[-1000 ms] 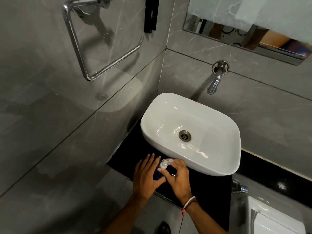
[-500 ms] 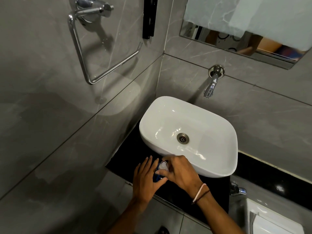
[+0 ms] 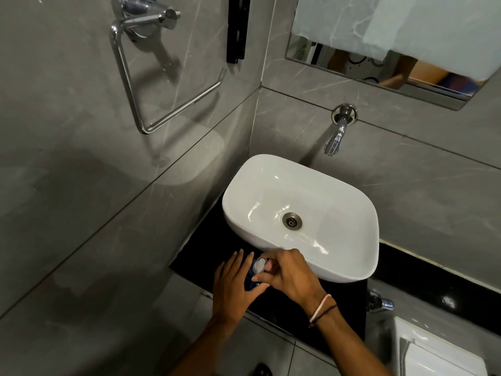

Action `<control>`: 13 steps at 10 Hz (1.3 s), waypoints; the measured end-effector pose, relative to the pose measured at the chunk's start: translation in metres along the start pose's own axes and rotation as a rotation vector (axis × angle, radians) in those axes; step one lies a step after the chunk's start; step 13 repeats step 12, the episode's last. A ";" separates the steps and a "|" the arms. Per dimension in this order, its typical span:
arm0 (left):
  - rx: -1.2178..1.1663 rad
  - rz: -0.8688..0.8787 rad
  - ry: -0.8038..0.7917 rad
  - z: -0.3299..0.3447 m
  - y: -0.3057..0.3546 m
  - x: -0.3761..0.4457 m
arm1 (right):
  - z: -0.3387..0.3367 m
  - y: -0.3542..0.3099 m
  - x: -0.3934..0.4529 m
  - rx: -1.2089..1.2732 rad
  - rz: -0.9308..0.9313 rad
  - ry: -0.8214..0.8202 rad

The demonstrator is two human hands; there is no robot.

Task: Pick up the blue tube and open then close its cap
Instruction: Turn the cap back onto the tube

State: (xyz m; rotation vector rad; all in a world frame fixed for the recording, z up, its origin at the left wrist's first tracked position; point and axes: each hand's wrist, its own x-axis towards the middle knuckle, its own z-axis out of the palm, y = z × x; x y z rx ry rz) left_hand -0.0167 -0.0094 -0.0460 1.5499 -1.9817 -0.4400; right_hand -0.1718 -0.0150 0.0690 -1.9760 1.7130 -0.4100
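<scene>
Right hand shifted over the white cap, fingers pinching it, left hand cradling blue tube, mostly hidden

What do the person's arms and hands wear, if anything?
Both forearms are bare, with no sleeves in view. The right wrist carries two thin bands, one pale pink, one dark. The left hand and its wrist wear nothing visible.

Single head-worn wide-angle view, high above the white basin, facing steeply down toward a tiled corner, hands low in frame.
</scene>
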 end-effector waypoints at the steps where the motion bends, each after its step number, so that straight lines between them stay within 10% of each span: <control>1: -0.038 -0.011 0.005 -0.001 0.002 -0.001 | -0.003 0.000 -0.006 0.095 0.025 -0.043; 7: -0.331 -0.441 -0.013 -0.028 -0.010 0.003 | 0.064 0.022 0.030 0.828 0.529 -0.055; 13: -0.275 -0.322 0.133 -0.061 -0.036 0.022 | 0.059 -0.019 0.045 0.474 0.298 0.126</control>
